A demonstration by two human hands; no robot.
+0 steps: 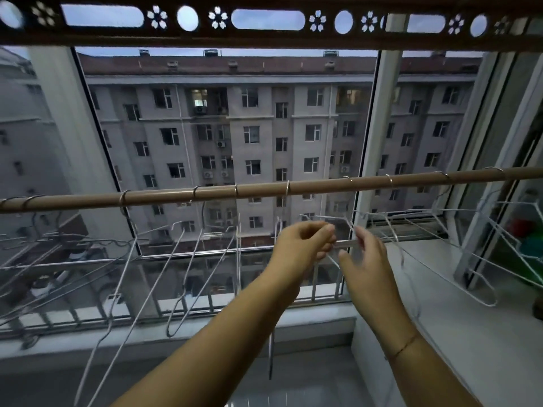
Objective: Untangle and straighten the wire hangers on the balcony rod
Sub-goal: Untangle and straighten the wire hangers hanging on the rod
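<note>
A tan balcony rod [264,190] runs across the view, rising slightly to the right. Several thin white wire hangers [188,268] hang from it by their hooks, tilted and crossing each other, more of them bunched at the right [482,259]. Just below the rod's middle, my left hand [302,245] has its fingers curled round the wire of one hanger [338,220]. My right hand [364,259] is close beside it with fingers bent near the same wire, blurred; whether it holds the wire I cannot tell.
A dark perforated rail [264,22] with flower cut-outs spans the top. The window glass and frames [379,136] stand behind the rod, with a low railing [205,301] and a white sill [440,289] below. Coloured objects [526,233] sit at the far right.
</note>
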